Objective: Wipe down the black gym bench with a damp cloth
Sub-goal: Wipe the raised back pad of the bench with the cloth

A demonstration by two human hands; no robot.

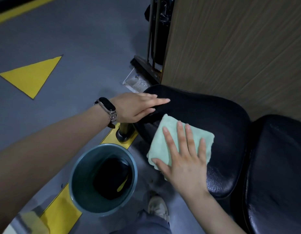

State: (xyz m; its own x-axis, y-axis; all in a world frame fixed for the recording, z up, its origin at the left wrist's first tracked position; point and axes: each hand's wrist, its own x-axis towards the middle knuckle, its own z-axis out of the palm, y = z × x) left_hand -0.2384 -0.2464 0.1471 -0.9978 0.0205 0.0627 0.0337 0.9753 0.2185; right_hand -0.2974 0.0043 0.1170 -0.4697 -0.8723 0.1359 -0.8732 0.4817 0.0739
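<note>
Two hands share the work: right hand (183, 159) flat, pressing the green cloth (165, 141) onto the bench seat pad (213, 115); left hand (134, 107), fingers straight, steadies its edge.

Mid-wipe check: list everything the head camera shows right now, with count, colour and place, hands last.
bench pads: two, black, right, end to end
cloth: one, pale green, folded, flat on the nearer pad's left part
bucket: one, grey-green, on floor left of bench
bench foot: one, brass-coloured, on yellow floor stripe
floor triangle: one, yellow, upper left
wood panel: one, brown, behind bench
shoe: one, pale, bottom centre
watch: one, black, left wrist
left hand: flat on the pad's far-left edge
right hand: flat, pressing cloth
</note>
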